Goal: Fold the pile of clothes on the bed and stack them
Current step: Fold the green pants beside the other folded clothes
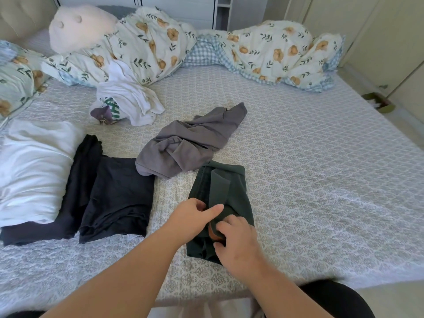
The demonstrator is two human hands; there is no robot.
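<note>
Both hands, left hand (pixel 191 216) and right hand (pixel 236 239), apparently pinching the dark green garment (pixel 226 193).

Green garment (pixel 231 191) matt cloth; bedspread (pixel 321 168) quilted.

Two hands are counted, the left hand (pixel 191 216) and the right hand (pixel 238 239). Five garments are seen on one bed (pixel 309 168): a green garment (pixel 231 187), a grey garment (pixel 190 143), a black garment (pixel 117 196), a dark navy garment (pixel 80 171) and a white shirt (pixel 130 99). One white pillow (pixel 32 171) and one floral duvet (pixel 275 53) are noted.
</note>
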